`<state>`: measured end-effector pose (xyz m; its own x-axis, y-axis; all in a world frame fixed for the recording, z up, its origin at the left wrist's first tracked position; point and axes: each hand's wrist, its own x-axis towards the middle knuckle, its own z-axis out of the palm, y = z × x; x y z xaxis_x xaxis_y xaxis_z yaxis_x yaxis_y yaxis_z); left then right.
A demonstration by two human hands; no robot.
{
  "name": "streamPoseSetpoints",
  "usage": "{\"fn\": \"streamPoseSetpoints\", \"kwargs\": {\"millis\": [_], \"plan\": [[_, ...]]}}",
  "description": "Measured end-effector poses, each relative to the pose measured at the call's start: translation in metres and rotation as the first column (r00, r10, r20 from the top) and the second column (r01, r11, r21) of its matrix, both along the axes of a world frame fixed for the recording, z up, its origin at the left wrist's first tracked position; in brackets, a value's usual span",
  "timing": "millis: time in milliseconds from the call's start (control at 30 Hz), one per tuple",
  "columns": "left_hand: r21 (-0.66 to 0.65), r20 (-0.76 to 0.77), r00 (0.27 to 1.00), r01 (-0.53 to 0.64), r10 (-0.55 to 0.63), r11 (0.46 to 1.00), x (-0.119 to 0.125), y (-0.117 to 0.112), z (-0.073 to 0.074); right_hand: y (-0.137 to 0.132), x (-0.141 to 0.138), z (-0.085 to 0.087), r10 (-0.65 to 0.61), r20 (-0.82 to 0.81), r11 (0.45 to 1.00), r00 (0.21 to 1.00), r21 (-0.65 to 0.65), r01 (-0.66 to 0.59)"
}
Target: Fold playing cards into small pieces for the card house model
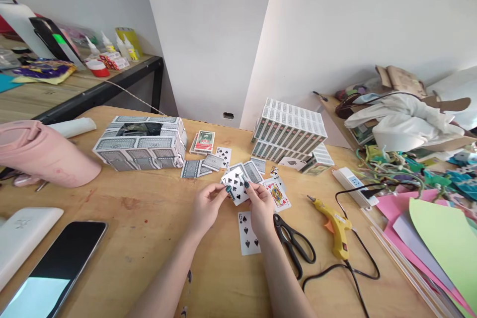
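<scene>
Between my hands is a playing card (235, 188), face up, that looks like a seven of spades. My left hand (206, 207) pinches its left edge and my right hand (262, 207) pinches its right edge. Just beyond lie loose cards with grey patterned backs (252, 171). A red-and-yellow face card (278, 194) rests right of my right hand. Partly under my right wrist is a six of spades (247, 234). Black-handled scissors (294, 243) lie beside my right forearm.
A card-covered box (139, 144) with an opening on top stands left, near card packs (204, 142). Stacked card boxes (288, 126) stand at the back right. A yellow glue gun (337, 231) with its cord, a power strip (355, 186), and a phone (55, 268) flank my arms.
</scene>
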<state>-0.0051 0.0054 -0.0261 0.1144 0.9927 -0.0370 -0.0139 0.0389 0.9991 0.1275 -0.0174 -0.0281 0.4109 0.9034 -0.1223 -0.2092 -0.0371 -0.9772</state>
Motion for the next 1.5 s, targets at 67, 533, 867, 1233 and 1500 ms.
{"fn": "streamPoseSetpoints", "kwargs": {"millis": [67, 533, 867, 1233, 1500], "plan": [[0.012, 0.002, 0.996, -0.090, 0.090, 0.996, -0.001, 0.002, 0.000, -0.001, -0.002, 0.002, 0.068, 0.051, 0.998, 0.996, -0.002, -0.068], [0.225, -0.223, 0.974, 0.021, 0.031, 0.974, 0.002, -0.002, -0.004, 0.000, 0.002, 0.003, 0.092, 0.089, 0.996, 0.992, 0.001, -0.093], [0.354, -0.367, 0.926, 0.054, 0.085, 0.934, -0.001, 0.000, -0.003, 0.001, 0.001, 0.000, 0.059, 0.411, 0.974, 0.910, 0.175, -0.143], [0.643, -0.473, 0.845, 0.137, 0.249, 0.754, -0.002, -0.003, -0.005, -0.007, -0.003, 0.006, 0.009, 0.690, 0.975, 0.723, 0.155, -0.160], [0.629, -0.465, 0.836, 0.080, 0.291, 0.773, -0.001, -0.004, -0.005, -0.009, -0.011, 0.005, -0.009, 0.759, 0.992, 0.651, 0.091, -0.092]]}}
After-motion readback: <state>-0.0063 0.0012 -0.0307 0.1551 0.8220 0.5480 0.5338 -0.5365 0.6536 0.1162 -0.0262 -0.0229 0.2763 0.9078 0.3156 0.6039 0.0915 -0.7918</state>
